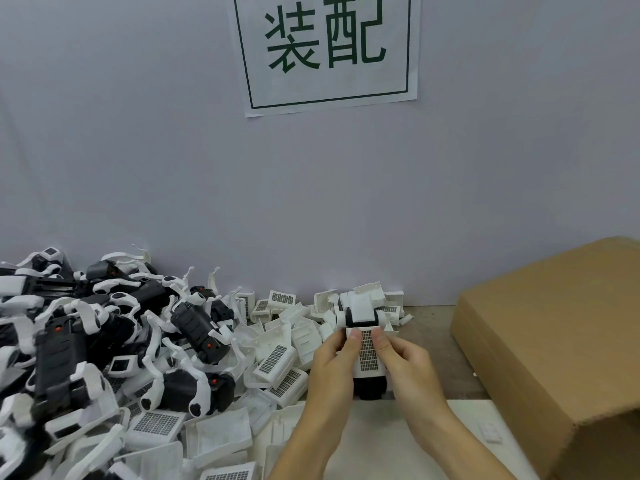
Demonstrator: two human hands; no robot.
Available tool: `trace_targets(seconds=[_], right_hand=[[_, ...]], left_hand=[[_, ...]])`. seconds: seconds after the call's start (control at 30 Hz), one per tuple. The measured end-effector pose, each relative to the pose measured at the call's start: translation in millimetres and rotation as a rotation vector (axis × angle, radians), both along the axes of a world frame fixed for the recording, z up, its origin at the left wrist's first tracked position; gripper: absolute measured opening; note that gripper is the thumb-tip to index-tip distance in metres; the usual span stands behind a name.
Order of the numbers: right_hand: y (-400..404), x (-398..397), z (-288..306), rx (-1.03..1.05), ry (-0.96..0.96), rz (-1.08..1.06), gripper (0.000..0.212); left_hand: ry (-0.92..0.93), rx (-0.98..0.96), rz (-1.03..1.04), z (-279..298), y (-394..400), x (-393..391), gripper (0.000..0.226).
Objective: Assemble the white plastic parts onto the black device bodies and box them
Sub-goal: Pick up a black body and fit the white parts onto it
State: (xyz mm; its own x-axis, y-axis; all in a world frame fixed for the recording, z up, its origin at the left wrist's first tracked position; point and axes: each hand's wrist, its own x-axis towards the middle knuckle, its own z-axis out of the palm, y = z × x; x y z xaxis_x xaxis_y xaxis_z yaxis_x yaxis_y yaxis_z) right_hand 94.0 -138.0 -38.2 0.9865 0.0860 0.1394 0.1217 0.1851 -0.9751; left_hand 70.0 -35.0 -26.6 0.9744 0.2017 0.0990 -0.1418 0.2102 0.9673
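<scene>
1. Near the middle of the table (433, 327), toward its back edge by the wall, a person holds one black device body (369, 388) just above the surface, with a white grille part (367, 351) laid on its top face.
2. Head view: the left hand (332, 368) wraps the unit's left side and the right hand (405, 367) its right side. Both thumbs lie on the grille part, pressing it down; the other fingers curl beneath, hidden.
3. Both forearms reach in from the table's front edge and converge on the unit.
4. Handling, as a judgement: the parts look like light, rigid moulded plastic. The thin clips and arms could snap, so holding the body by its sides and pushing on the flat face seems safest.
5. A heap of black bodies and loose white parts (138, 358) covers the table's left half. A cardboard box (554, 341) sits at the right edge.
</scene>
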Motion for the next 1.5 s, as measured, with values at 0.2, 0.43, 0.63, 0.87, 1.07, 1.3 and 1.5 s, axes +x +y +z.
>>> trace_targets(seconds=[0.2,0.43,0.63,0.87,1.07,1.3,1.5], right_hand=[[1.3,1.1,-0.7,-0.045,-0.009,-0.037,0.031],[3.2,2.6,-1.5,-0.119,-0.037,-0.082,0.030],[4.0,1.6,-2.6,-0.073,-0.025,-0.059,0.048],[3.1,3.6,-4.4,0.010,-0.022,-0.117,0.037],[-1.0,3.5,-2.4,-0.055,-0.088,-0.046,0.018],[-0.7,4.3,-1.9,-0.116,-0.126,-0.112,0.019],[-3.2,4.4,-1.3,-0.025,-0.037,-0.092,0.028]], left_hand=[[0.007,0.068,0.068,0.0,0.4,0.3,0.026],[-0.001,0.164,0.140,1.0,0.9,-0.7,0.027],[-0.010,0.141,0.157,-0.8,0.1,1.5,0.029],[0.060,0.067,0.020,0.2,-3.6,1.1,0.026],[0.081,0.313,0.161,-1.9,1.6,2.2,0.034],[0.063,0.302,0.155,-1.3,3.8,2.0,0.035],[0.091,0.130,0.032,0.2,1.1,-0.2,0.018]])
